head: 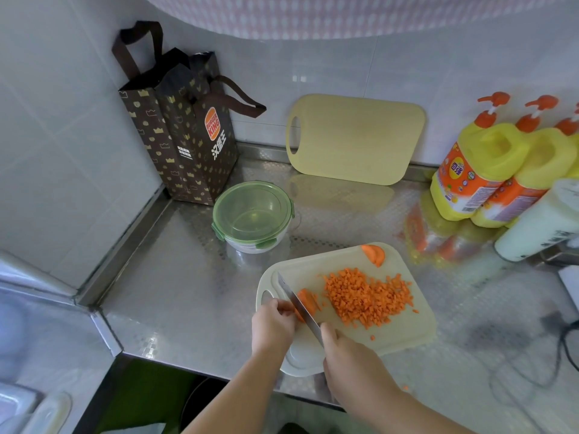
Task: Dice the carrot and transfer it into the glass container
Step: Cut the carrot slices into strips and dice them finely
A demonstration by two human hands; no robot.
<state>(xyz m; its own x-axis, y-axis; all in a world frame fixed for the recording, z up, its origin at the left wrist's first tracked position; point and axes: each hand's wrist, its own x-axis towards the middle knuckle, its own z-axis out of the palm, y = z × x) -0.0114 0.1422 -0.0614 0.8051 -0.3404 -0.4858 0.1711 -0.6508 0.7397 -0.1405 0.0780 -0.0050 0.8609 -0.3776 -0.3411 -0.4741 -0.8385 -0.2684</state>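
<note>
Orange dice (366,297) lie heaped on the right half of a pale board (407,327) set on the steel counter (188,292), with a few strays at the pile's near edge. Just left of the heap sits the uncut carrot (308,300), a short stub lying on the board. The left hand (272,327) has its fingers curled over the stub's left end, pinning it down. The right hand (347,352) is wrapped round the handle of a knife (298,303), whose blade runs away from the person and stands in the stub, right against the left fingertips. A rounded carrot end (374,253) rests apart at the board's far edge. The container (250,245) stands on the counter beyond the board's far left corner, near but not touching it, with a green lid (253,211) sitting on top; no carrot is inside. Behind it a brown paper bag (188,136) stands in the corner, a second board (354,139) leans on the tiled wall, and yellow pump bottles (479,170) cluster at the right.
</note>
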